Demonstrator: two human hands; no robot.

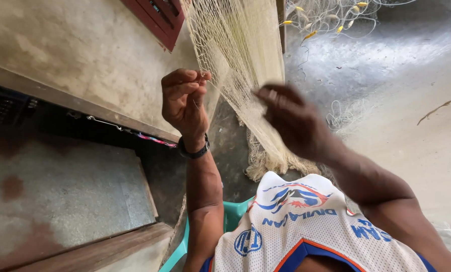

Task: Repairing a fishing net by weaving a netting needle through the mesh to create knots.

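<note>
A: At the hanging net (240, 55), the left hand (184, 103) was raised with thumb and fingertips pinched shut on a strand at the mesh edge. A dark band (194, 151) sat on that wrist.

B: And the right hand (291, 121)?

A: Blurred. It was up against the net lower down, fingers curled, but I could not tell whether it gripped twine or a tool.

B: Net position?

A: It hung in a pale drape from above, between the two hands, and bunched on the concrete floor (417, 136) in front of the person's white mesh shirt (306, 226).

B: Notes on doing this well?

A: My judgement: keep the pinched strand taut with the left so the mesh stays open, work one cell at a time, and keep the loose pile from snagging.

B: Any packages, labels, signs?

A: None seen. Only small yellow floats (311, 34) on net at top, a red shutter (157, 17) upper left, and blue-and-orange printing on the shirt.
</note>
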